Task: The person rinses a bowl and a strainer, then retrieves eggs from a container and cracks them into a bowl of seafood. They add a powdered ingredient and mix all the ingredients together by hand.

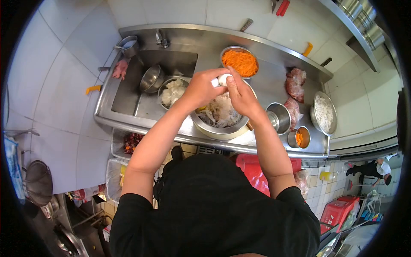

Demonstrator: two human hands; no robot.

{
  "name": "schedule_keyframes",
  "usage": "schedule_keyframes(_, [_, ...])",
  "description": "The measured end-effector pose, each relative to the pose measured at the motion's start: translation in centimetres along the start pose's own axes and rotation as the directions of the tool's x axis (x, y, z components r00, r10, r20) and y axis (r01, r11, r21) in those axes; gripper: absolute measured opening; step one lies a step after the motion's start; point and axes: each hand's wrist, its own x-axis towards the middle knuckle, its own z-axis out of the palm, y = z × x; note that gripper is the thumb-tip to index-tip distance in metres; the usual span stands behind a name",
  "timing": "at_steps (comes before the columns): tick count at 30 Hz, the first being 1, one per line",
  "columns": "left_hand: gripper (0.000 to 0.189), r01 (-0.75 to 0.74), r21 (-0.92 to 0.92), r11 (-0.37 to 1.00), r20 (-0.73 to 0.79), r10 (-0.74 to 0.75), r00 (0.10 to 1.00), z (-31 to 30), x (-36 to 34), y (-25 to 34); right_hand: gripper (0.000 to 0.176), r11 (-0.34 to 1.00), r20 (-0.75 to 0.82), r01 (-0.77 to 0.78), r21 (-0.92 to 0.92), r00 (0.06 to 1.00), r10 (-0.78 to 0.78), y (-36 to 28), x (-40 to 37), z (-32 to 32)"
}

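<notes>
Both hands are raised close together over a metal bowl [229, 130] on the counter. In the fingers of my left hand [201, 90] is a white piece of eggshell [215, 82]. Curled beside it, my right hand [244, 96] grips a rounded white piece of eggshell [224, 79]. Greyish raw shrimp-like pieces [217, 118] lie in the bowl under a pale, fluffy-looking mass, with a bit of yellow at the left. My hands and forearms hide part of the bowl. Behind them sits a bowl of shredded carrot [239, 63].
To the left are a sink [175, 55], a loose metal bowl [152, 79] and a bowl of whitish pieces [173, 91]. Rightward stand a metal pot [280, 112], a carrot cup [303, 138], bagged meat [295, 85] and a bowl of white strips [324, 113]. Another person [372, 169] is far right.
</notes>
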Motion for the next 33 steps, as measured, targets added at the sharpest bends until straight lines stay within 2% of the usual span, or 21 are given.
schedule_keyframes(1, [0.053, 0.137, -0.031, 0.990, 0.015, -0.136, 0.991, -0.8, -0.5, 0.2, 0.056, 0.987, 0.078, -0.132, 0.088, 0.989, 0.125, -0.5, -0.2, 0.2])
schedule_keyframes(2, [0.053, 0.142, -0.027, 0.989, 0.012, -0.142, 0.990, -2.0, -1.5, 0.0, 0.056, 0.987, 0.084, -0.131, 0.093, 0.989, 0.123, -0.2, -0.3, 0.3])
schedule_keyframes(4, [0.052, 0.157, -0.074, 0.985, -0.040, -0.160, 0.986, -5.3, -4.4, -1.0, 0.056, 0.986, -0.019, -0.126, 0.108, 0.991, 0.129, 0.7, -1.2, -0.5])
schedule_keyframes(6, [0.051, 0.204, 0.002, 0.979, -0.117, -0.202, 0.972, -9.6, -9.0, -2.7, 0.054, 0.953, -0.054, -0.190, 0.237, 0.977, 0.208, 1.1, -2.8, -2.3])
schedule_keyframes(8, [0.051, 0.347, 0.024, 0.938, -0.168, -0.338, 0.926, -14.1, -14.3, -3.7, 0.050, 0.960, -0.160, -0.146, 0.238, 0.969, 0.187, 6.0, -4.7, -3.7])
schedule_keyframes(10, [0.048, 0.558, -0.025, 0.829, -0.288, -0.541, 0.791, -18.1, -20.5, -6.3, 0.046, 0.947, -0.220, -0.259, 0.191, 0.929, 0.299, 6.4, -7.0, -5.6])
schedule_keyframes(11, [0.048, 0.582, -0.013, 0.813, -0.313, -0.556, 0.770, -20.1, -23.4, -8.5, 0.045, 0.933, -0.253, -0.297, 0.202, 0.905, 0.343, 7.4, -8.1, -6.4])
schedule_keyframes(13, [0.049, 0.755, 0.097, 0.649, -0.418, -0.662, 0.622, -23.2, -31.0, -13.1, 0.043, 0.914, -0.297, -0.357, 0.194, 0.866, 0.401, 9.0, -9.9, -7.1])
schedule_keyframes(15, [0.060, 0.843, 0.090, 0.531, -0.417, -0.749, 0.516, -25.3, -36.1, -17.7, 0.042, 0.907, -0.306, -0.375, 0.190, 0.856, 0.417, 11.0, -11.1, -7.5])
schedule_keyframes(17, [0.060, 0.866, 0.247, 0.435, -0.493, -0.713, 0.499, -25.7, -38.7, -20.2, 0.041, 0.903, -0.289, -0.358, 0.235, 0.861, 0.417, 12.0, -11.4, -7.4])
schedule_keyframes(18, [0.060, 0.873, 0.245, 0.422, -0.507, -0.712, 0.486, -25.7, -38.9, -20.5, 0.042, 0.911, -0.274, -0.343, 0.227, 0.875, 0.398, 12.3, -11.3, -7.3])
schedule_keyframes(20, [0.050, 0.903, 0.274, 0.331, -0.710, -0.564, 0.422, -25.2, -37.8, -21.2, 0.043, 0.920, -0.265, -0.324, 0.222, 0.888, 0.376, 12.6, -10.8, -6.8])
schedule_keyframes(21, [0.050, 0.901, 0.278, 0.332, -0.710, -0.561, 0.426, -24.4, -35.7, -20.0, 0.043, 0.945, -0.284, -0.292, 0.150, 0.903, 0.324, 12.9, -10.4, -6.3])
schedule_keyframes(22, [0.045, 0.832, -0.113, 0.543, -0.704, -0.635, 0.318, -23.4, -32.6, -17.4, 0.043, 0.962, -0.301, -0.263, 0.073, 0.914, 0.273, 13.1, -10.1, -6.0])
schedule_keyframes(23, [0.041, 0.598, -0.492, 0.633, -0.641, -0.728, 0.243, -22.4, -29.7, -15.6, 0.042, 0.972, -0.293, -0.224, 0.070, 0.927, 0.235, 12.4, -9.6, -5.2])
schedule_keyframes(26, [0.037, 0.286, -0.782, 0.554, -0.361, -0.777, 0.517, -17.6, -22.2, -12.3, 0.035, 0.987, -0.220, -0.155, 0.043, 0.962, 0.161, 7.8, -7.9, -2.2])
schedule_keyframes(27, [0.043, 0.255, -0.818, 0.516, -0.285, -0.748, 0.600, -14.9, -19.7, -11.3, 0.036, 0.980, -0.174, -0.117, 0.162, 0.974, 0.145, 6.2, -7.7, -0.9])
schedule_keyframes(28, [0.031, 0.150, -0.912, 0.382, -0.178, -0.697, 0.695, -12.2, -17.3, -10.5, 0.037, 0.974, -0.086, -0.136, 0.179, 0.985, 0.153, 3.8, -7.6, -0.2])
schedule_keyframes(29, [0.036, 0.148, -0.935, 0.321, -0.070, -0.578, 0.813, -9.4, -15.4, -9.9, 0.041, 0.994, -0.068, 0.001, 0.113, 0.998, 0.007, 2.4, -7.4, 0.8])
schedule_keyframes(30, [0.024, 0.138, -0.972, 0.188, 0.016, -0.536, 0.844, -6.5, -13.4, -8.5, 0.046, 0.986, -0.022, 0.074, 0.146, 0.997, -0.072, 0.7, -7.2, 1.5])
schedule_keyframes(33, [0.030, 0.279, -0.959, -0.038, 0.272, -0.389, 0.880, 0.5, -8.9, -4.4, 0.050, 0.951, -0.019, 0.278, 0.132, 0.960, -0.278, -2.2, -6.9, 2.9])
